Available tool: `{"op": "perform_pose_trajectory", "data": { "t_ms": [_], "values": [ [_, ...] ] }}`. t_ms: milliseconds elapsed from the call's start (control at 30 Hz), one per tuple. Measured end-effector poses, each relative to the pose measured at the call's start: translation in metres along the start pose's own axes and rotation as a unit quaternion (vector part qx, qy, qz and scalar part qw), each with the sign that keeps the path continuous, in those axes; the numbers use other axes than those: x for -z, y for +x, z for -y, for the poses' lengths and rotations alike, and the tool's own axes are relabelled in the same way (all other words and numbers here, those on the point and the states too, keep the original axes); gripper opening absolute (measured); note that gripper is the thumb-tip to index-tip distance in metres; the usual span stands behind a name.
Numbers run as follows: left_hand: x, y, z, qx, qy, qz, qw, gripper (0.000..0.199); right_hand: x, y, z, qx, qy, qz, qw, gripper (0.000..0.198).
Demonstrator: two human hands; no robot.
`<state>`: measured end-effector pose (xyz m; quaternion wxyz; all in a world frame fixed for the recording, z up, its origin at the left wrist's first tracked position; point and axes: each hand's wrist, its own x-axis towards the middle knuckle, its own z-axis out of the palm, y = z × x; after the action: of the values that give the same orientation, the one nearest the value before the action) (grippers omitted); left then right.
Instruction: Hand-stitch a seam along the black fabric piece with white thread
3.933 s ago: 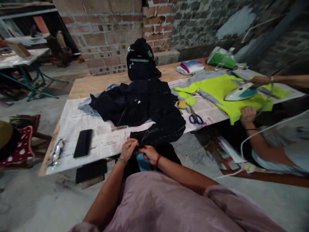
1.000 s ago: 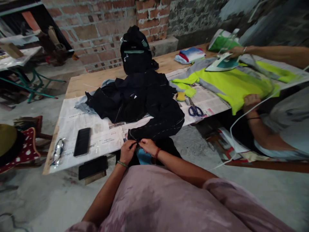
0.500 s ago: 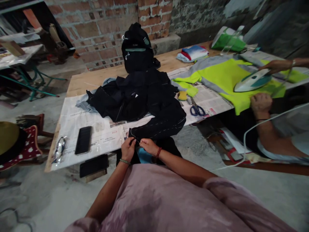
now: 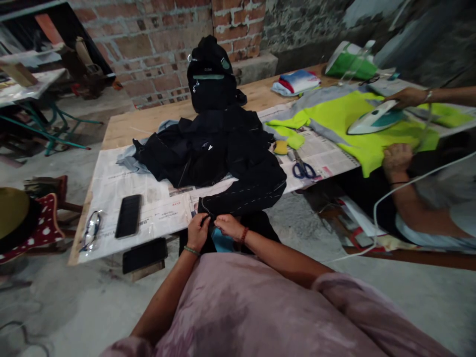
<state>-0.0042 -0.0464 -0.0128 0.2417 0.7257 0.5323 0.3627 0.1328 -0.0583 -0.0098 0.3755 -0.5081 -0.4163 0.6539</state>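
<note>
A black garment (image 4: 238, 148) lies heaped on the table, and its near part (image 4: 245, 194) carries lines of white running stitches. At the near corner of that part, my left hand (image 4: 197, 233) is closed, pinching the cloth edge between thumb and fingers. Just to the right, my right hand (image 4: 229, 227) is closed in a pinch close to the same edge. Whatever its fingertips hold is too small to make out. Blue-handled scissors (image 4: 304, 170) rest to the right of the garment, near a small yellow pad (image 4: 281, 147).
A black backpack (image 4: 211, 79) stands behind the garment. Two phones (image 4: 128, 215) and glasses (image 4: 91, 229) are at the left. On the right a co-worker's hand holds an iron (image 4: 375, 119) on a yellow-and-grey garment (image 4: 334, 111); a white cord (image 4: 376, 213) hangs there.
The co-worker's iron has slid left and slightly away over the yellow cloth, and their other hand has shifted a little left. My hands have barely moved, both still at the black cloth's edge.
</note>
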Motion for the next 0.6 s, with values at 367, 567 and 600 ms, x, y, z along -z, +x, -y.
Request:
{"op": "perform_pose_trajectory", "data": {
  "t_ms": [367,567,600],
  "values": [
    [0.009,0.005,-0.002,0.091,-0.071,-0.007,0.993,0.019,-0.001,-0.006,-0.001,0.012,0.049,0.017,0.999,0.024],
    [0.014,0.0,-0.004,0.059,-0.089,0.02,0.994,0.023,0.001,-0.001,0.001,-0.022,0.09,0.011,0.996,0.024],
    [0.015,0.0,-0.004,0.048,-0.089,0.028,0.994,0.023,0.001,-0.001,0.002,-0.026,0.091,0.007,0.996,0.024]
  ]
}}
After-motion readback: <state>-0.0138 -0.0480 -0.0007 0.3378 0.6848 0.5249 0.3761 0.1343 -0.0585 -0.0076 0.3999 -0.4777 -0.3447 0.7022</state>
